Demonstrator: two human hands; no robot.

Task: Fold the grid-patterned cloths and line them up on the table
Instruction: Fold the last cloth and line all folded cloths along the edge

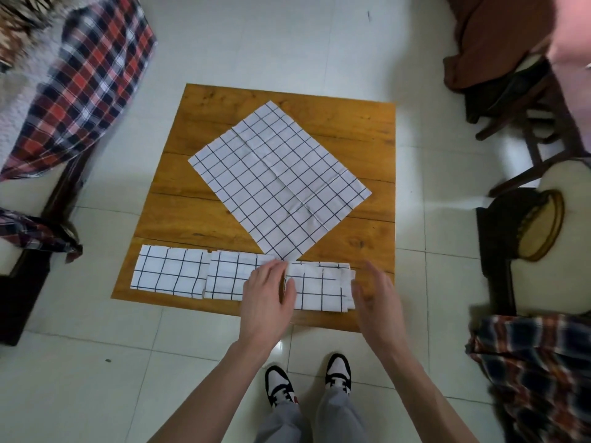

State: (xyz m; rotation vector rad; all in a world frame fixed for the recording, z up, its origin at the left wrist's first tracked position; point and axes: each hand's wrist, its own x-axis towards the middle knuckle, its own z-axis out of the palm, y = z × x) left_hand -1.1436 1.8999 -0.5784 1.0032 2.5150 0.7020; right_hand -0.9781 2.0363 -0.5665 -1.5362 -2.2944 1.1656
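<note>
A large white cloth with a dark grid (278, 177) lies unfolded and turned like a diamond in the middle of the wooden table (361, 129). Three folded grid cloths form a row along the table's near edge: the left one (169, 270), the middle one (228, 276) and the right one (323, 287). My left hand (268, 292) rests flat, fingers spread, over the seam between the middle and right folded cloths. My right hand (372, 292) stands edge-on with straight fingers against the right end of the right folded cloth. Neither hand grips anything.
A red and navy plaid cloth (92, 78) drapes over furniture at the left. Another plaid cloth (537, 369) hangs at the lower right. Dark wooden chairs (524, 129) stand to the right, one draped with brown fabric (486, 36). My feet (307, 378) stand on the white tiled floor.
</note>
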